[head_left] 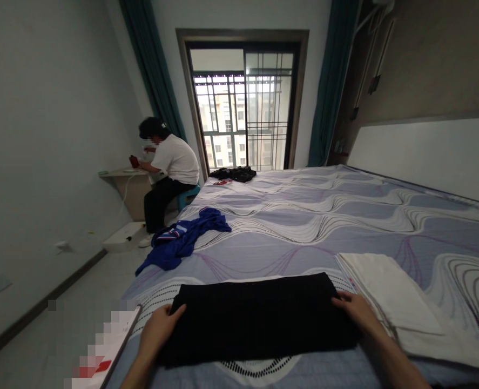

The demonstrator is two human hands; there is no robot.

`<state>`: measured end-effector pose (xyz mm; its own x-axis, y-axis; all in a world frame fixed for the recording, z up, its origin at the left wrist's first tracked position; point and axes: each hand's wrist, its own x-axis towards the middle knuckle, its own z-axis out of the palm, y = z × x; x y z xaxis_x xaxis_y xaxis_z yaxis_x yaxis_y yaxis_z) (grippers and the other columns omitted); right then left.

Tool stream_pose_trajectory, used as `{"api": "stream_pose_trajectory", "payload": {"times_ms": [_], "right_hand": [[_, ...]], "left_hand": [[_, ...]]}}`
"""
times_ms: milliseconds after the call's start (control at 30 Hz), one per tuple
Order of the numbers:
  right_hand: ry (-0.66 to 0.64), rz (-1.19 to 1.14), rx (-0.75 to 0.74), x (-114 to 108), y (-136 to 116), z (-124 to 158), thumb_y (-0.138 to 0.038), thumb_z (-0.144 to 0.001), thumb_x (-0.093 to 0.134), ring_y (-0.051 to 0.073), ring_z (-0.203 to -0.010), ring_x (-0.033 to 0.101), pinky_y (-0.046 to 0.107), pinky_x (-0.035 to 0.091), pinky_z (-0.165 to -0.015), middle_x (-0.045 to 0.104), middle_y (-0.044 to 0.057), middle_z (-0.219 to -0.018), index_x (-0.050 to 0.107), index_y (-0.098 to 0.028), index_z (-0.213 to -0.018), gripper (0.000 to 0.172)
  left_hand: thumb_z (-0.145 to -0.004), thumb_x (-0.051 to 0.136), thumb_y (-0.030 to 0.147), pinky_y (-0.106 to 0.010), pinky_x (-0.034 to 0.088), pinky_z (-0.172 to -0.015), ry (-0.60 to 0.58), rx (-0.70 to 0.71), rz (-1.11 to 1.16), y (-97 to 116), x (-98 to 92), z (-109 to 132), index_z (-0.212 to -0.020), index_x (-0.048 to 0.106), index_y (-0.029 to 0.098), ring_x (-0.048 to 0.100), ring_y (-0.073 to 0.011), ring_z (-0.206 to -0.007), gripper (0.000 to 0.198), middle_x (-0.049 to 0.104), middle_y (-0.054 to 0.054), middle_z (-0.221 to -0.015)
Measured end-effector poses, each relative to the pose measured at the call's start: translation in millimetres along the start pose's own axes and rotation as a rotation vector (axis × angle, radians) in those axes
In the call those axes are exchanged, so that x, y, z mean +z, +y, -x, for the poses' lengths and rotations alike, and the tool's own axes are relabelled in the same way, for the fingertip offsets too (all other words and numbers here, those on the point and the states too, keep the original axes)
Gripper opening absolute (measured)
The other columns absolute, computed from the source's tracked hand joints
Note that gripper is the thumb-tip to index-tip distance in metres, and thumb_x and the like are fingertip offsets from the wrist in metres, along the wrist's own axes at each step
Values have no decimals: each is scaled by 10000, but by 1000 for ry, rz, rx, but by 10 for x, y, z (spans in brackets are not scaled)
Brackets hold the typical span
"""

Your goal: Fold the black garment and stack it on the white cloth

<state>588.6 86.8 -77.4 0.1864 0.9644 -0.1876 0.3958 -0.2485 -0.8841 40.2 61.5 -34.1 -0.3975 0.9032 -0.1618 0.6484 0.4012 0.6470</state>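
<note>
A black folded garment (255,319), its exact kind not clear, lies flat as a wide rectangle at the front of the bed. My left hand (160,327) grips its left edge, with the thumb on top and the other fingers hidden beneath. At the opposite end, my right hand (355,308) pinches the right edge between thumb and fingers. Just right of that hand lies a folded white cloth (397,297). Farther off to the left, a crumpled blue garment (182,240) with a white and red patch hangs partly over the bed's side.
The bed (288,232) has a patterned grey-purple sheet. A dark bundle (235,174) rests at its far edge. A person in a white shirt (178,159) sits on a blue stool beside a small table (126,175). A white box (121,237) stands on the floor.
</note>
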Motion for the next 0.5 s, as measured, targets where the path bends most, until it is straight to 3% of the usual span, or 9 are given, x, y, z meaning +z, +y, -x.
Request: {"api": "stream_pose_trajectory", "payload": {"times_ms": [100,167,267,333,367,433,500], "right_hand": [[-70,-33,13,-16,-53,-112,-493,-608,597,272,-761,723,342,541,-697,766,62,-767,724,-194,-763,359],[-48,11,20,-51,-10,-145,-507,-634,570,269,-721,718,340,538,-660,755,58,-717,708,-200,-715,346],[85,131,25,-95,33,-181,-456,-664,554,290,-772,715,366,537,-697,756,69,-748,726,-206,-756,316],[211,214,13,-25,-37,-180,-399,-687,552,332,-973,683,413,509,-843,756,124,-947,741,-186,-930,374],[283,272,-33,67,-108,-160,-382,-713,544,351,-1106,627,438,465,-938,720,162,-1099,719,-159,-1062,449],[392,450,-209,376,-297,-69,-386,-804,494,356,-1335,437,474,320,-1096,548,196,-1387,586,-110,-1314,587],[351,685,-397,791,-489,78,-437,-897,413,346,-1433,276,532,191,-1155,401,146,-1523,458,-136,-1441,623]], "left_hand": [[-650,503,719,-372,481,-677,19,55,21,51,19,-112,-609,632,221,680,-309,-731,516,710,-66,-646],[-678,441,721,-370,481,-700,62,90,36,-4,2,-130,-610,612,225,671,-304,-751,529,701,-63,-649],[-710,423,667,-389,499,-707,99,41,-7,-65,-43,-104,-702,642,212,672,-312,-767,505,720,-81,-716],[-763,402,586,-430,514,-757,223,23,-135,2,-11,-59,-864,676,165,674,-337,-828,512,734,-127,-827],[-800,374,540,-455,509,-820,320,76,-215,75,45,-29,-966,675,128,666,-348,-896,537,730,-159,-913],[-875,314,461,-473,448,-986,455,329,-340,274,252,39,-1163,629,73,609,-343,-1099,576,681,-202,-1145],[-926,294,429,-457,376,-1086,374,603,-412,484,543,94,-1275,594,116,503,-312,-1281,557,595,-168,-1347]]}}
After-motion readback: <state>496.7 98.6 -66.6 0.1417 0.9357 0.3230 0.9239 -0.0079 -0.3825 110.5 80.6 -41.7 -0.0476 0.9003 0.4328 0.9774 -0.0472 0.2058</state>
